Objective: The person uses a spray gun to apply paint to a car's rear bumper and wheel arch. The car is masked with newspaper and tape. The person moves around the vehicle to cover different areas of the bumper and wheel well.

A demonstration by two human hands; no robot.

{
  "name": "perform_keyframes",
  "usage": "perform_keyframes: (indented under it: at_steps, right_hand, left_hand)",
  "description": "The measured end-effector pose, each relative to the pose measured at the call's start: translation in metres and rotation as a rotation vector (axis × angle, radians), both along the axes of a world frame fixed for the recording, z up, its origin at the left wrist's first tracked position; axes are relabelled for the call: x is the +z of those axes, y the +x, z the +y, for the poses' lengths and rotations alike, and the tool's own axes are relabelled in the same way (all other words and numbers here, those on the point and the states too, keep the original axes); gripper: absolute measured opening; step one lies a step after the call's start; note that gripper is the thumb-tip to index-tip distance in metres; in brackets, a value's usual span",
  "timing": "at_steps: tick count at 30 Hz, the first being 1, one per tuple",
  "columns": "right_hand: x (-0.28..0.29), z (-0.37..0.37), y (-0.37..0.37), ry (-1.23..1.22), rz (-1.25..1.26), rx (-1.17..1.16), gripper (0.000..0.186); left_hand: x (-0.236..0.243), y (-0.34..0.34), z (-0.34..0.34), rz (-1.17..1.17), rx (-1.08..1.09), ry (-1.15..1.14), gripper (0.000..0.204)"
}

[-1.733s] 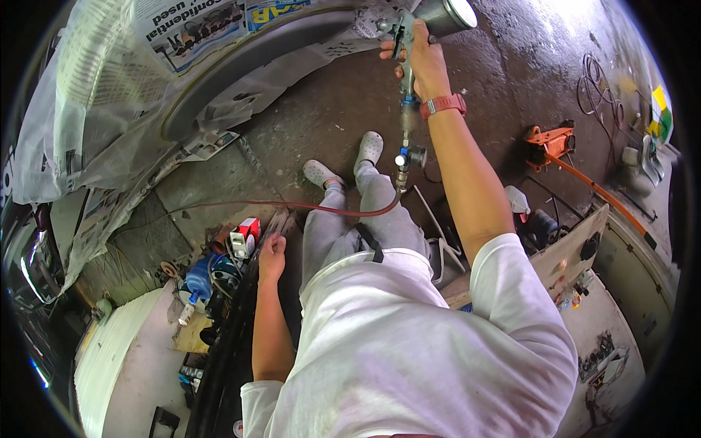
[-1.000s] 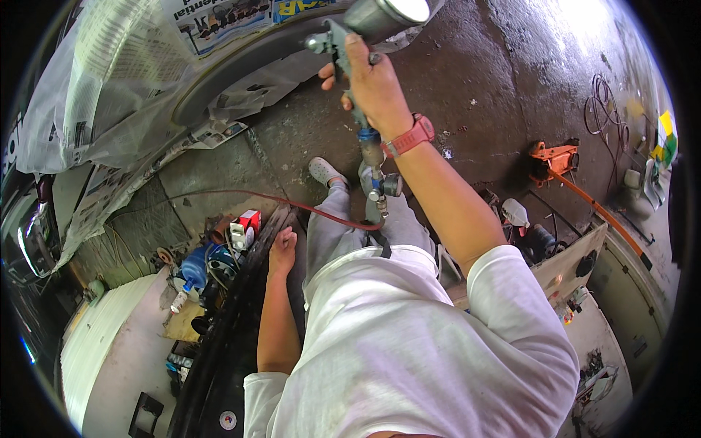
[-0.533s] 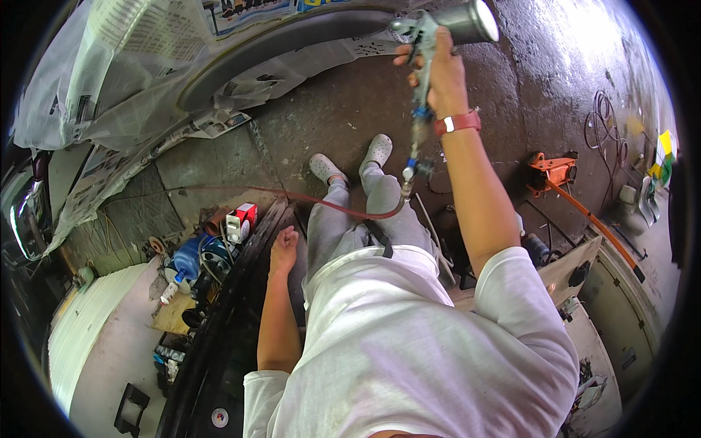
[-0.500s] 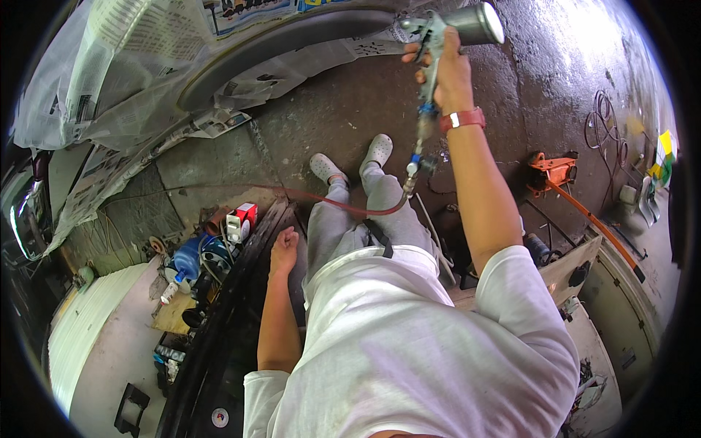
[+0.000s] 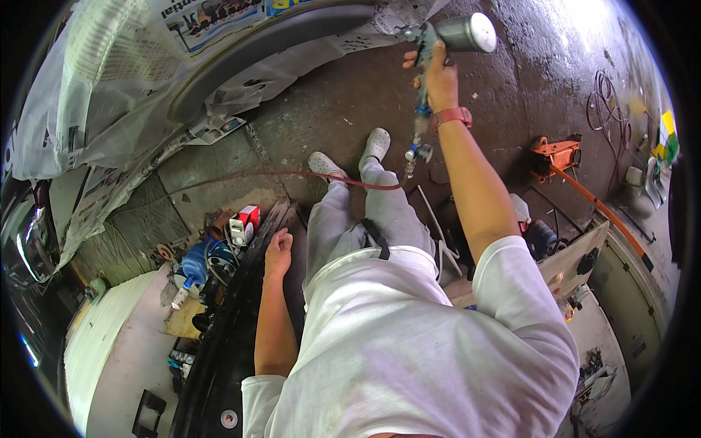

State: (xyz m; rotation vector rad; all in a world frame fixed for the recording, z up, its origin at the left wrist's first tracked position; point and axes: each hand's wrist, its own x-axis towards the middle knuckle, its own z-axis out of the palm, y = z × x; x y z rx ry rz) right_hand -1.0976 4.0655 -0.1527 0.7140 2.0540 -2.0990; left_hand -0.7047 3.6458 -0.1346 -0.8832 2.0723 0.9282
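My right hand (image 5: 441,82) is wrapped round the grip of a spray gun (image 5: 421,69), held out over the floor. The gun's grey metal cup (image 5: 458,34) sticks out to the right. Its front end faces left, toward the grey curved panel edge (image 5: 292,45) of a vehicle, with a gap between them. Below the grip hangs a fitting with a small gauge (image 5: 418,152). From there a red air hose (image 5: 292,174) runs off to the left. My left hand (image 5: 278,254) hangs at my side, fingers loosely bent and nothing seen in it.
Newspaper and thin plastic sheeting (image 5: 95,102) cover the vehicle around the panel. An orange floor jack (image 5: 556,155) with a long handle stands at right, near a coiled hose (image 5: 607,109). On the left are a blue bottle (image 5: 193,261) and a red-and-white box (image 5: 244,225).
My right hand and the spray gun have shifted slightly left, and the gun has tilted a little. The hose has risen in view. My left hand stays low at my side.
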Motion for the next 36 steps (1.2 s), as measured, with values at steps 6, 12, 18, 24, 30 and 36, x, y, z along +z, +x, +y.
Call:
perform_keyframes:
  at_steps: [6,12,18,24,30,36]
  right_hand:
    - [0.007,-0.037,0.041,-0.083,-0.036,0.035,0.06]
    - [-0.007,-0.086,0.069,0.052,-0.008,-0.018,0.053]
    - [-0.002,-0.155,0.099,0.015,0.237,0.179,0.046]
    - [0.013,-0.248,0.118,-0.029,0.321,0.333,0.05]
    - [0.014,-0.349,0.139,0.075,0.332,0.544,0.05]
    - [0.031,-0.406,0.155,-0.048,0.155,0.605,0.051]
  left_hand:
    - [-0.007,-0.016,0.014,0.045,-0.017,0.012,0.045]
    - [-0.009,-0.018,0.035,0.067,0.078,0.037,0.043]
    - [-0.01,0.024,0.033,0.03,0.138,0.054,0.042]
    - [-0.031,0.08,0.011,0.082,0.196,0.091,0.045]
    - [-0.033,0.057,-0.026,0.274,0.37,0.211,0.05]
    - [-0.001,-0.053,-0.066,0.516,0.547,0.468,0.045]
